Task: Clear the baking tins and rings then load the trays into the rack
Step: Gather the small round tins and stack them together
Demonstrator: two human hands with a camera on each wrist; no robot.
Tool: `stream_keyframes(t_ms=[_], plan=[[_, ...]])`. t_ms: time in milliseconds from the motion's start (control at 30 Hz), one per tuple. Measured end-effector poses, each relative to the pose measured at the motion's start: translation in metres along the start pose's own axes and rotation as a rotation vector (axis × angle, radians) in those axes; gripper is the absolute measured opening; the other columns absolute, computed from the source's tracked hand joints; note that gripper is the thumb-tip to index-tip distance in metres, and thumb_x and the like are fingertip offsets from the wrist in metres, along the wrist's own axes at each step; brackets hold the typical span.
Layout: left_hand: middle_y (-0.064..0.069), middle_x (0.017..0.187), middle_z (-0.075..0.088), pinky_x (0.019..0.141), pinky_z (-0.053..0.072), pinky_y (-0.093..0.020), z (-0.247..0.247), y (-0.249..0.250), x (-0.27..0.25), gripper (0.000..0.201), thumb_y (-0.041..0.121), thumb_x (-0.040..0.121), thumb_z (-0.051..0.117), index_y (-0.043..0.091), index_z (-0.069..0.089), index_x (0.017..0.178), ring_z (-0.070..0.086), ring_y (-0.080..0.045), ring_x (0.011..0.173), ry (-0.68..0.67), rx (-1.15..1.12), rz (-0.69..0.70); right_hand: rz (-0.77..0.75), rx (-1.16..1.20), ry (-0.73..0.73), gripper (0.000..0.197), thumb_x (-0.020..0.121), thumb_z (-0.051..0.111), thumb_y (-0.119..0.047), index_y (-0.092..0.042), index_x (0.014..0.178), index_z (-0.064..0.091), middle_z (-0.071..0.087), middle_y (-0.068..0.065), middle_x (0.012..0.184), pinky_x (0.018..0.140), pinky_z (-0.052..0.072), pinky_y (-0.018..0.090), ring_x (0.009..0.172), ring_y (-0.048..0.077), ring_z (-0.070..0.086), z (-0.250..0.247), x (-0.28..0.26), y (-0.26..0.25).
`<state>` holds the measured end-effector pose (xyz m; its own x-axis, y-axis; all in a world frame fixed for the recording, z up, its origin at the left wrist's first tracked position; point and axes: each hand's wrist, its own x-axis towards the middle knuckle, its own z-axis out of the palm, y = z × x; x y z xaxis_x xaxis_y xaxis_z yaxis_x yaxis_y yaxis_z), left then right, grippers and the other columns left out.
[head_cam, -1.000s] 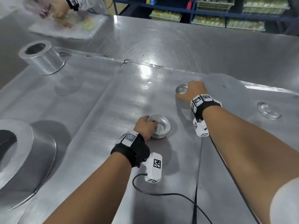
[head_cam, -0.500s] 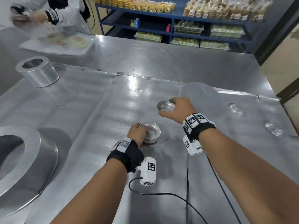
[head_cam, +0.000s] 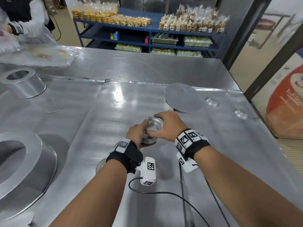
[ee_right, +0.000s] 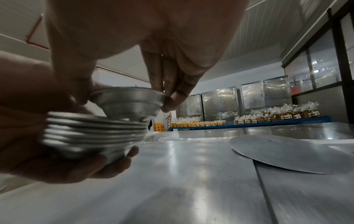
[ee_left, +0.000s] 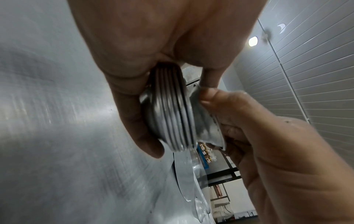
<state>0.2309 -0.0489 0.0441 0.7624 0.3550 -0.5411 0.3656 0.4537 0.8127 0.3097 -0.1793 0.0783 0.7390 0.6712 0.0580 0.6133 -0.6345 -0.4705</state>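
My left hand (head_cam: 136,134) grips a nested stack of several small round tins (ee_right: 91,130), seen edge-on as the stack of tins (ee_left: 172,115), a little above the metal tray (head_cam: 114,99). My right hand (head_cam: 165,126) pinches one more small tin (ee_right: 127,103) by its rim and holds it right on top of the stack, its base just entering the top tin. Two other small tins (head_cam: 212,101) (head_cam: 240,114) lie upside down at the tray's far right. A flat round metal disc (head_cam: 182,97) lies beyond my hands. A tall ring (head_cam: 23,82) stands at the far left.
A large round pan (head_cam: 24,169) sits upside down at the near left. Across the steel table another person's hands (head_cam: 9,28) work over plastic-wrapped goods (head_cam: 42,56). Blue shelves (head_cam: 147,36) of packed biscuits stand behind. Wrist-camera cables (head_cam: 164,192) trail over the tray near me.
My right hand has picked a small tin off the tray and carried it toward me onto the stack. My left hand has lifted the stack slightly to meet it.
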Motion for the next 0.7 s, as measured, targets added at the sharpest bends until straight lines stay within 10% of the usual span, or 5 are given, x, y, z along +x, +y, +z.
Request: stream_keyframes(t_ms=[267,700], plan=[[-0.027,0.099,0.067,0.062,0.06,-0.045,0.012,-0.017,-0.023,0.029,-0.005,0.088,0.052,-0.004,0.062,0.116,0.066,-0.039,0.081,-0.073,0.043,0.002,0.006,0.016,-0.016,0.04,0.061,0.07,-0.059,-0.022,0.075,0.065,0.062,-0.011,0.07,0.073,0.051,0.029,0.078,0.007,0.054,0.001,-0.045,-0.003],[-0.033,0.121,0.059,0.06,0.06,-0.056,0.086,-0.04,0.001,0.037,-0.012,0.093,0.045,-0.003,0.056,0.127,0.061,-0.053,0.103,-0.094,0.065,-0.052,0.075,0.15,-0.211,0.07,0.064,0.09,-0.025,-0.017,0.127,0.063,0.069,-0.005,0.115,0.092,0.052,0.022,0.1,0.006,0.063,-0.039,-0.064,0.095]])
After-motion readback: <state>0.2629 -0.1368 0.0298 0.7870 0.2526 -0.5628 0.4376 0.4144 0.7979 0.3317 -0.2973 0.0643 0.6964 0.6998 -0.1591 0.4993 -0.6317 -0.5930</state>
